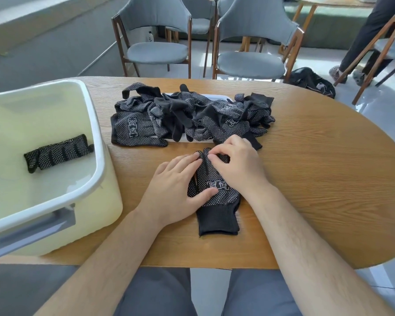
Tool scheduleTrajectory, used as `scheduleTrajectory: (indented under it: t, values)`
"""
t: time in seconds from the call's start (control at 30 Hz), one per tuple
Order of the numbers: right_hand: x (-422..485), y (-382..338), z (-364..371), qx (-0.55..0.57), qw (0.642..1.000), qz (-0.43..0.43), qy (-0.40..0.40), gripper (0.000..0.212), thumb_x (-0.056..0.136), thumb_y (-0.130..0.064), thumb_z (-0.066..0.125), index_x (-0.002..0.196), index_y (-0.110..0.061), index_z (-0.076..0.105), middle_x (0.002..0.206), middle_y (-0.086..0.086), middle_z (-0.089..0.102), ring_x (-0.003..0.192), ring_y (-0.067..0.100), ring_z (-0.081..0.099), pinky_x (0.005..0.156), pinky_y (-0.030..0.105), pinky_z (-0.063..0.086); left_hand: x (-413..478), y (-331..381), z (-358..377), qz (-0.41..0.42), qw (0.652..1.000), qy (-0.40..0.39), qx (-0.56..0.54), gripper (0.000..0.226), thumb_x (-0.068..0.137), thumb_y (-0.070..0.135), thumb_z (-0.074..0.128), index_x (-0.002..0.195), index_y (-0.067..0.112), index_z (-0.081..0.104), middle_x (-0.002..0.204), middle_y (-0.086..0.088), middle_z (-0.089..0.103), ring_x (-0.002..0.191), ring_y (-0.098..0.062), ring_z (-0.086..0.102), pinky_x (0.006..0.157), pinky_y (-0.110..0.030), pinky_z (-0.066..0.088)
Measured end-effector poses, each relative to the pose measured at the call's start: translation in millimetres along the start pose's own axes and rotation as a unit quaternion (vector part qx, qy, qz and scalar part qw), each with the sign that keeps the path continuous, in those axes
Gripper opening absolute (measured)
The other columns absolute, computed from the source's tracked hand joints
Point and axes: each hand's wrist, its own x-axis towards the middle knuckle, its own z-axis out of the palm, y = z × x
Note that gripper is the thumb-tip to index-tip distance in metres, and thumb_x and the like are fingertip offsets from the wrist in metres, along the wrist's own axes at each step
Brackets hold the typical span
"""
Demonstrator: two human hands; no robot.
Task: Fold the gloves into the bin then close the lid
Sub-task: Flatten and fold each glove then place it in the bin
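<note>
Black: one glove (221,199) pressed by left hand (176,185), pinched by right hand (237,165); one folded glove (57,153) in bin (98,142).

One wide-angle view from a camera worn on the person's head, facing forward and steeply down onto an oval wooden surface (306,179). It sits close. Both forearms enter from the bottom edge, above the lap. The left hand (176,190) and right hand (237,165) meet on a black glove (217,201) near the frame's middle. A white bin (96,142) is cut off by the left edge. Grey chairs (157,51) beyond the surface line the top.
</note>
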Motion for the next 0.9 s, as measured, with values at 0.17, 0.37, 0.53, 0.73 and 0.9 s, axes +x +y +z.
scheduleTrajectory:
  t: [0.17, 0.37, 0.53, 0.73, 0.9]
  values:
    - [-2, 11, -8, 0.045, 0.998, 0.026, 0.040, 0.012, 0.094, -0.031, 0.064, 0.090, -0.024, 0.074, 0.090, -0.008, 0.056, 0.094, 0.015, 0.055, 0.083, 0.040, 0.052, 5, 9, -3, -0.002, 0.999, 0.023, -0.028, 0.069, 0.095, 0.070, 0.042, 0.147, 0.026, 0.049, 0.160, 0.013, 0.036, 0.147, -0.007, 0.028, 0.117, -0.030, 0.021]
    - [-9, 24, -15, 0.081, 0.993, 0.082, 0.033, 0.009, 0.092, -0.029, 0.066, 0.090, -0.028, 0.075, 0.093, -0.011, 0.057, 0.090, 0.010, 0.058, 0.079, 0.036, 0.055, 15, 26, 3, 0.023, 0.999, -0.029, -0.018, 0.081, 0.093, 0.076, 0.039, 0.156, 0.024, 0.037, 0.165, 0.010, 0.026, 0.154, -0.008, 0.013, 0.122, -0.029, 0.008]
    - [-19, 26, -23, 0.108, 0.990, 0.086, 0.020, 0.008, 0.090, -0.035, 0.071, 0.094, -0.031, 0.076, 0.093, -0.013, 0.058, 0.089, 0.005, 0.055, 0.078, 0.031, 0.053, 12, 13, 5, 0.037, 0.998, -0.056, -0.007, 0.086, 0.088, 0.083, 0.033, 0.158, 0.033, 0.031, 0.166, 0.019, 0.018, 0.154, -0.002, 0.007, 0.124, -0.033, 0.005]
    - [-18, 25, -19, 0.036, 0.997, 0.069, -0.007, 0.014, 0.090, -0.047, 0.069, 0.093, -0.035, 0.076, 0.095, -0.013, 0.057, 0.100, 0.010, 0.055, 0.082, 0.039, 0.054, 4, 12, 7, 0.042, 0.997, -0.062, -0.007, 0.084, 0.090, 0.080, 0.027, 0.159, 0.033, 0.025, 0.167, 0.020, 0.013, 0.155, -0.001, 0.001, 0.126, -0.035, 0.004]
    - [-16, 24, -17, 0.041, 0.998, 0.037, 0.005, 0.013, 0.094, -0.043, 0.066, 0.093, -0.033, 0.075, 0.092, -0.013, 0.055, 0.099, 0.011, 0.055, 0.081, 0.039, 0.053, 4, 14, 7, 0.047, 0.997, -0.067, -0.003, 0.084, 0.092, 0.079, 0.020, 0.161, 0.031, 0.018, 0.168, 0.018, 0.006, 0.154, -0.001, -0.006, 0.127, -0.034, -0.001]
